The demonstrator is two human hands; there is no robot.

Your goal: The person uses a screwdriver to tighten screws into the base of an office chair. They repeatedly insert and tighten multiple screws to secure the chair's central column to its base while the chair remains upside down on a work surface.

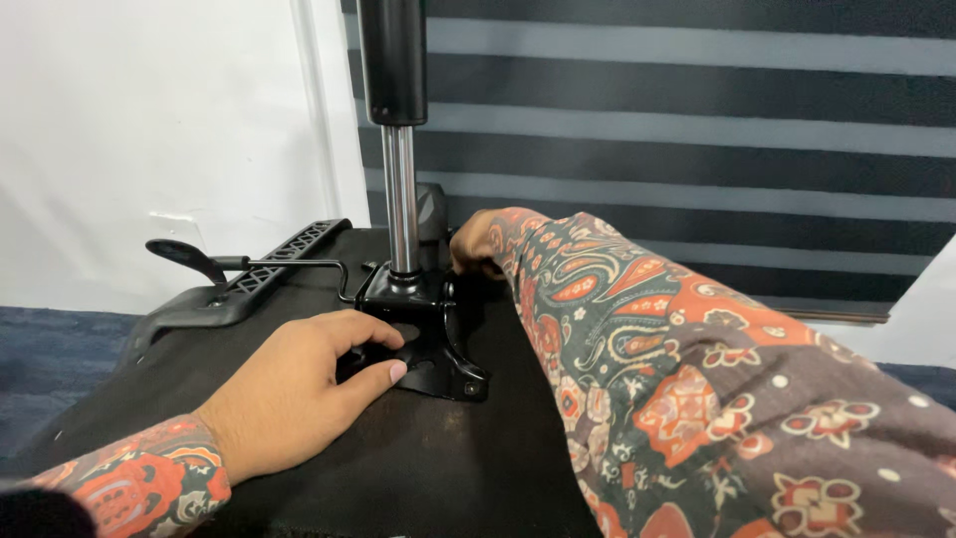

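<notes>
Fingers (373,351) of the left hand (289,394) lay spread and flat on the black metal chair-mechanism plate (430,344), thumb beneath, pressing rather than pinching. That plate sat bolted to the upturned black fabric seat underside (418,468), near its middle. Left of it, a black paddle lever on a thin bent rod (214,261) and a black ribbed plastic armrest bracket (284,259) stretched toward the white wall (149,130). A chrome gas-lift piston with black cylinder (398,130) rose upright from the plate, partly screening the right hand (476,239), which reached behind it; whether its fingers were curled or spread could not be told. Grey-striped blinds (697,130) hung behind.
</notes>
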